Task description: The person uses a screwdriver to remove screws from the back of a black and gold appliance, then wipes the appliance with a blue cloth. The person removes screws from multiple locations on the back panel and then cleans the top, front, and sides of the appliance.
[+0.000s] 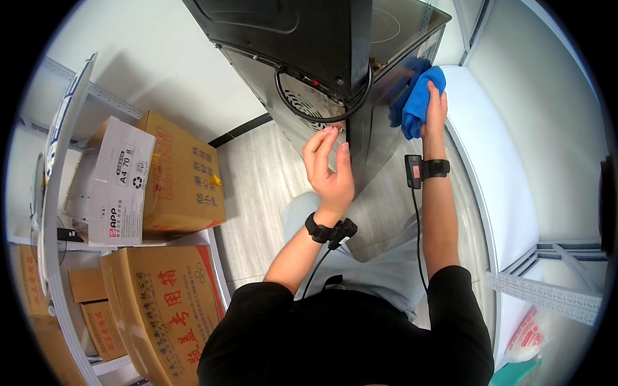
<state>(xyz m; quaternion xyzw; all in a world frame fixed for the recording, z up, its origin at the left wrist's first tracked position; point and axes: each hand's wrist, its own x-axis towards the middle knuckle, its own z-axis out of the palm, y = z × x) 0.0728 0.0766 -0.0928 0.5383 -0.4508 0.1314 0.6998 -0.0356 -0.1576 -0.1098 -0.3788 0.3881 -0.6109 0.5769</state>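
Observation:
A folded blue cloth [421, 106] is in my right hand [436, 114], held beside the glossy dark side of a tall appliance [380, 109]. That side mirrors the blue of the cloth; whether the cloth presses on it I cannot tell. My left hand [330, 168] is raised at the appliance's near corner, empty, its fingers slightly bent and apart from the thumb. Just above those fingertips, a black cable [322, 120] loops across the appliance's back, in front of a round vent [301, 103]. Each wrist wears a black strap with a small wired device.
Cardboard boxes [170, 302] fill a shelf rack [222, 273] on the left. To the right runs a white shelf [492, 174] with a perforated metal bracket [544, 296], and a plastic bag [529, 338] lies lower down. Behind the appliance's black upper panel [290, 38] is a flat glass top [402, 22].

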